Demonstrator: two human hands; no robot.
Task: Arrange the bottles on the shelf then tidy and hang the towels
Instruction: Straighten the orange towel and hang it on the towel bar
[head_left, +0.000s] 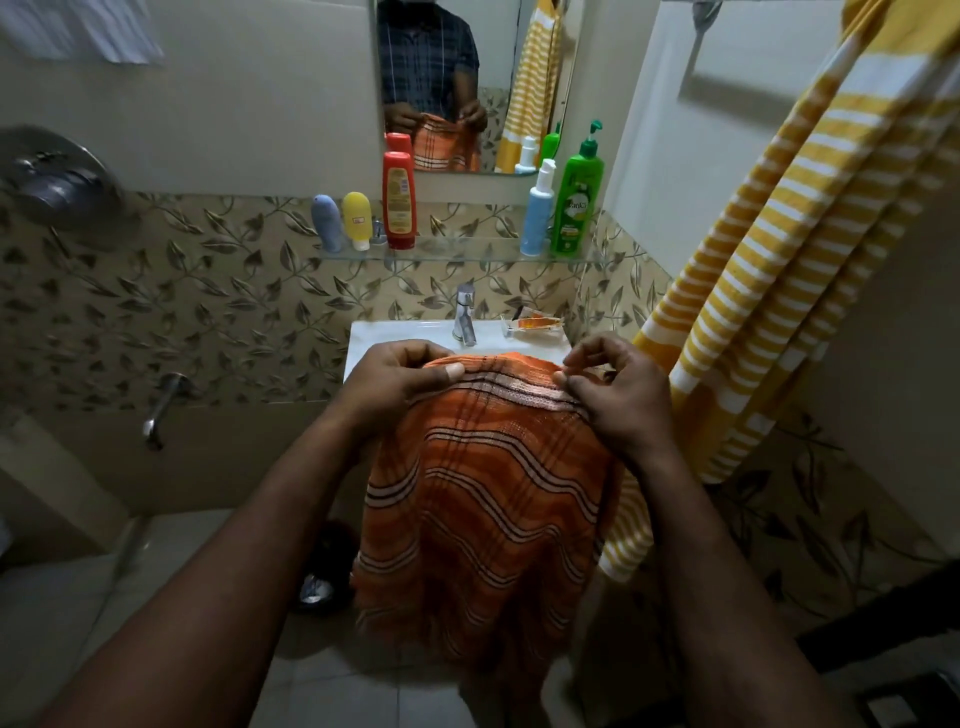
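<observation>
An orange checked towel (498, 499) hangs down in front of the sink, held up by its top edge. My left hand (400, 376) grips the left part of that edge with thumb on top. My right hand (608, 387) pinches the right part. On the glass shelf (467, 253) stand a grey-blue tube (326, 222), a yellow tube (356, 219), a red bottle (399, 200), a white-blue pump bottle (537, 213) and a green pump bottle (577, 200). A yellow-and-white striped towel (779, 260) hangs at the right.
A white sink (379, 335) with a chrome tap (464, 314) sits under the shelf, a small tube (532, 325) on its rim. A mirror (452, 78) hangs above. A wall spout (161, 402) and shower control (57, 182) are at left.
</observation>
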